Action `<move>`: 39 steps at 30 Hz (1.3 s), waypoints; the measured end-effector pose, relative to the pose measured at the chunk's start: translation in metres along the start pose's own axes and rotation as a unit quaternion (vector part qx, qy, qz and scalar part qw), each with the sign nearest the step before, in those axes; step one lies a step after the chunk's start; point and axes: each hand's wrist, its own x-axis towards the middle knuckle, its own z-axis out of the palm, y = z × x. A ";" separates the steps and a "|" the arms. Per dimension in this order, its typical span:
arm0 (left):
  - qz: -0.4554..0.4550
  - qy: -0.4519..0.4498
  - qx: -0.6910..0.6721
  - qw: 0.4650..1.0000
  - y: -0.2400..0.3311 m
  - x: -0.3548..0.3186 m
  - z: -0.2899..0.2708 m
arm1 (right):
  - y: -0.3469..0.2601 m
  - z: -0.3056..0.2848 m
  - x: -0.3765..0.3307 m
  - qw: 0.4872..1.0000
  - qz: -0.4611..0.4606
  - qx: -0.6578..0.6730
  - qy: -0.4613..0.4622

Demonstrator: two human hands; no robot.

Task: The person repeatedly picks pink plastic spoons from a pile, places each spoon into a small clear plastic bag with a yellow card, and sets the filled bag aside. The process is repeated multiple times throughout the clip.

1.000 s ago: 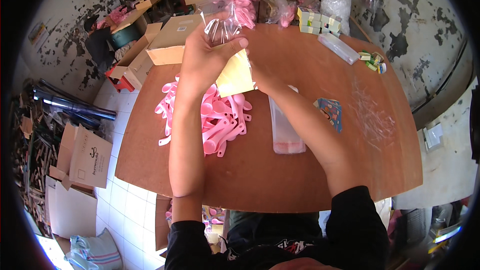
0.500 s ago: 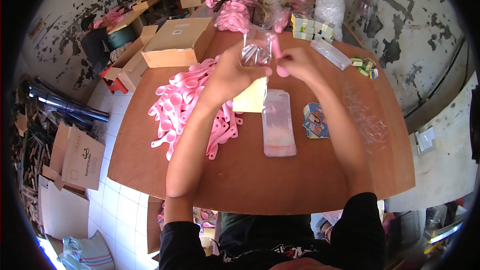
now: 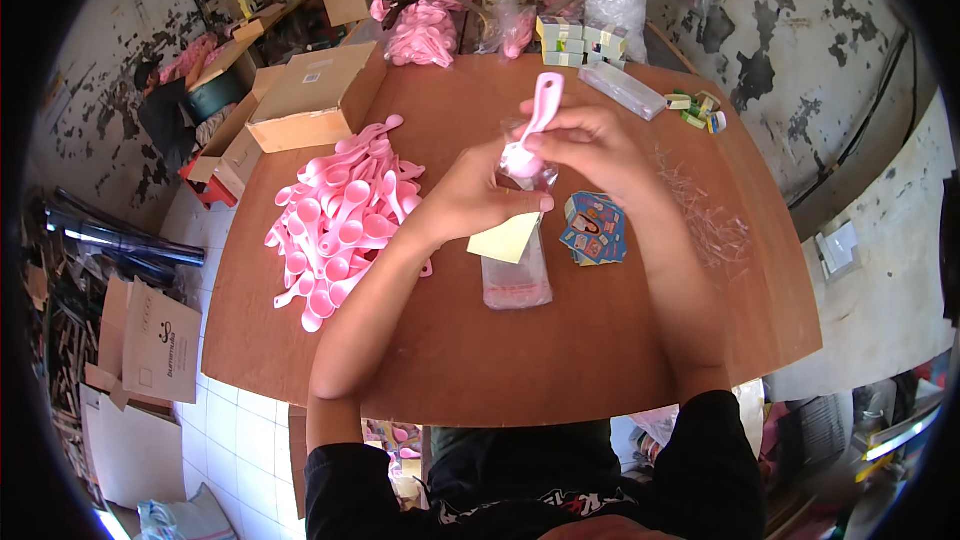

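Observation:
My right hand (image 3: 592, 147) pinches a pink spoon (image 3: 546, 105) by its middle, handle up and bowl down. The bowl sits at the mouth of a small clear plastic bag (image 3: 543, 178), in or against it; I cannot tell which. My left hand (image 3: 470, 198) is closed on this bag, with a pale yellow card (image 3: 506, 239) sticking out below its thumb. Under that card lies a stack of clear bags (image 3: 518, 287) on the table. To the left spreads a heap of pink spoons (image 3: 345, 225). Blue printed cards (image 3: 596, 230) lie right of the stack.
A closed cardboard box (image 3: 318, 95) stands on the brown table (image 3: 480, 365) at the back left. Small boxes (image 3: 575, 42), a clear pack (image 3: 622, 90) and green-yellow rolls (image 3: 695, 110) occupy the back right. Plastic scraps (image 3: 705, 215) lie right. Another person (image 3: 165, 110) sits far left.
Both hands have come lower and nearer to me. The spoon has turned from beside the bag to bowl-down at its mouth. The view has shifted a little.

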 end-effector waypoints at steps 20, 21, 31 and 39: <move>-0.038 -0.007 -0.103 0.994 0.008 0.002 0.001 | -0.011 0.008 -0.009 0.956 -0.176 -0.138 0.191; -0.037 -0.007 -0.104 0.994 0.011 0.002 0.001 | -0.016 0.006 -0.011 0.956 -0.176 -0.139 0.191; 0.026 -0.020 0.195 0.980 0.036 -0.007 0.000 | -0.033 0.012 -0.019 0.856 -0.258 -0.435 0.105; -0.001 -0.035 0.308 0.951 0.044 -0.014 -0.001 | -0.023 0.013 -0.020 0.843 -0.265 -0.466 0.046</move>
